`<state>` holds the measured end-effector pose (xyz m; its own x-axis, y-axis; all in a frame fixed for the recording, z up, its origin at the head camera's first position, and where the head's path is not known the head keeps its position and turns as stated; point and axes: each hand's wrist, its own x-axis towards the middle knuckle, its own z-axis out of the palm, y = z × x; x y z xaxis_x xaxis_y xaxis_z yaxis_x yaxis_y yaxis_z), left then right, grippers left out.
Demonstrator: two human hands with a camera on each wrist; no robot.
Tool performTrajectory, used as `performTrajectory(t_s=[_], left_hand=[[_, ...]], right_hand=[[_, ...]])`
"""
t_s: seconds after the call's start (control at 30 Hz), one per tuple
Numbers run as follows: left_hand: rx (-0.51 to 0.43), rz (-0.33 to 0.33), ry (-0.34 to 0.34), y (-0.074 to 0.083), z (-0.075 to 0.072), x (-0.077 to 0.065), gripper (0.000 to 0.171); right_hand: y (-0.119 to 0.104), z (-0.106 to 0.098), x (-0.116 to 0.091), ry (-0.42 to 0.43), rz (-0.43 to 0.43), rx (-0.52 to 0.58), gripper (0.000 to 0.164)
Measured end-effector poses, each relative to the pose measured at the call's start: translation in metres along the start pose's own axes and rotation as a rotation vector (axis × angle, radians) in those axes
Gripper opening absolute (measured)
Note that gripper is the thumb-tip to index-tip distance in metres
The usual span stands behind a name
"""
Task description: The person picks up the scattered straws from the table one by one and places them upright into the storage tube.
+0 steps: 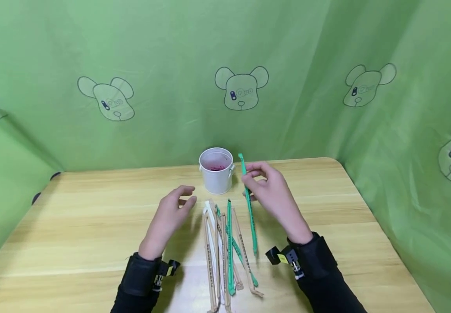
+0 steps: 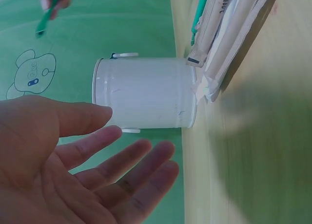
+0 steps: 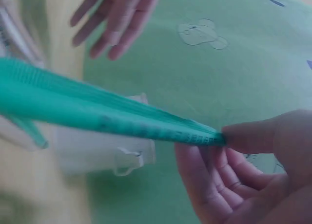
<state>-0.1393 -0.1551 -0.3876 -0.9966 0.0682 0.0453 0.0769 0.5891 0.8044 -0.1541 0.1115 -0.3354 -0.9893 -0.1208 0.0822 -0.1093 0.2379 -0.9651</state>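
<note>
My right hand point(image 1: 271, 188) pinches a long green wrapped straw point(image 1: 250, 217) between thumb and fingers, to the right of a small white bucket point(image 1: 216, 181). The straw is raised and slanted, its printed wrapper point(image 3: 161, 130) plain in the right wrist view. With fingers loosely bent and holding nothing, my left hand point(image 1: 169, 214) hovers left of the bucket; the left wrist view has its palm point(image 2: 63, 180) in front of the bucket's side. Below the bucket lies a loose pile of wrapped straws: green point(image 1: 230, 252), brown point(image 1: 210, 265) and white point(image 1: 211, 217).
Something reddish point(image 1: 217, 168) shows inside the bucket, too small to make out. The bucket has a handle lug point(image 1: 231, 170) on its right side. A light wooden table point(image 1: 92, 217) carries everything, with green printed cloth point(image 1: 170, 87) hanging behind and at both sides.
</note>
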Motion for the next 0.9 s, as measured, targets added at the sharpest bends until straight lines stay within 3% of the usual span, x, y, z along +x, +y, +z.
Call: performTrajectory(t_s=[0.23,0.63,0.73,0.9], left_hand=[[0.007,0.002,-0.039,0.001,0.011,0.001,0.039],[0.044,-0.047,-0.092,0.002,0.008,-0.005,0.038],[0.054,-0.057,-0.102,0.003,0.009,-0.006,0.038],[0.068,-0.086,-0.129,0.002,0.011,-0.006,0.039]], right_hand=[[-0.009,-0.003,0.006,0.151,-0.226,0.223,0.029],[0.0,0.009,0.014,0.398,-0.601,0.471,0.02],[0.004,0.014,0.018,0.406,-0.628,0.483,0.02],[0.016,0.021,0.024,0.37,-0.585,0.445,0.02]])
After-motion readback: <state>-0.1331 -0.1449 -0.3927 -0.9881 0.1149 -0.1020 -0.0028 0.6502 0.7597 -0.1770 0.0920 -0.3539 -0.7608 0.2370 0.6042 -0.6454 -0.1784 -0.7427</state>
